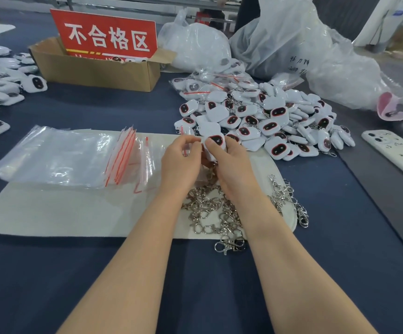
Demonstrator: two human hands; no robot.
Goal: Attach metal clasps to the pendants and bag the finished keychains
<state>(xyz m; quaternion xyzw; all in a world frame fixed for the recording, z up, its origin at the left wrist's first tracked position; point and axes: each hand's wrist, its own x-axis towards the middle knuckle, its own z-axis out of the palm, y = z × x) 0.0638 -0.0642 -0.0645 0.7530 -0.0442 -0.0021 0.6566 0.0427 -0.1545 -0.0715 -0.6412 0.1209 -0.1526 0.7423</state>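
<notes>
Left hand (181,162) and right hand (229,169) pinch a pendant (216,141) above loose clasps (210,213). It looks light, rigid and probably slick, so it is best gripped by its edges.

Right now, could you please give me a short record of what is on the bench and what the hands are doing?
hands: left hand and right hand hold one pendant between them
clasps: loose heap on the white mat, beneath the wrists
bags: clear zip stack, left part of the mat
pendant pile: behind and right of the hands
box: cardboard, far left, red sign standing in it
phone: right edge
</notes>
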